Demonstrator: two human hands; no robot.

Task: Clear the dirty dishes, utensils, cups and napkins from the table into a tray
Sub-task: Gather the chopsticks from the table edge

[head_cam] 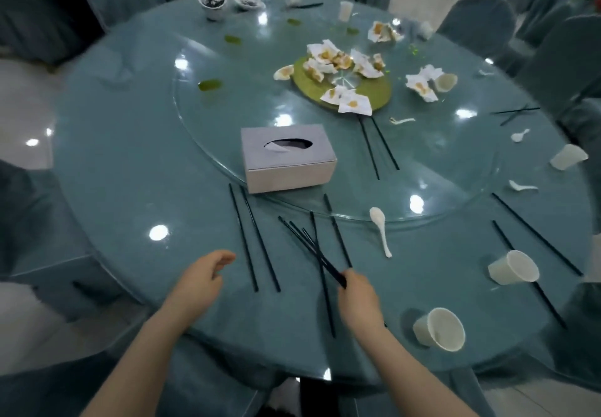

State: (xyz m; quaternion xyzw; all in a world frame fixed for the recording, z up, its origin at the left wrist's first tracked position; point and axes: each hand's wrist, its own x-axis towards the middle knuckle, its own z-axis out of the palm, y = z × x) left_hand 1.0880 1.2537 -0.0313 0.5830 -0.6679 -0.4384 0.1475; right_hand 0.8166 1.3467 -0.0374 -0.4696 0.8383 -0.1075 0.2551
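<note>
**Loose chopsticks lie between the hands, running away from the person**

The right hand [356,296] is curled round the near ends of a bundle of black chopsticks [305,247], whose tips fan out up and to the left, away from the body. The left hand [205,275] hovers just above the counter [130,172] with its fingers loosely bent, holding nothing.

The relation that matters is where the next pair of chopsticks [255,237] lies. The two sticks rest flat and nearly parallel on the counter, in the gap between the hands, their long axis running from the near edge toward the tissue box [287,156]. Their near ends sit just to the right of the left hand's fingertips, so the left hand is the closer one and the free one. A sideways reach by that hand to the near ends looks like the natural move, then passing them into the bundle.

Another single stick [325,286] crosses under the held bundle, by the right hand. The white spoon [380,228] and tipped paper cups [440,328] lie further right. No tray is in view.
</note>
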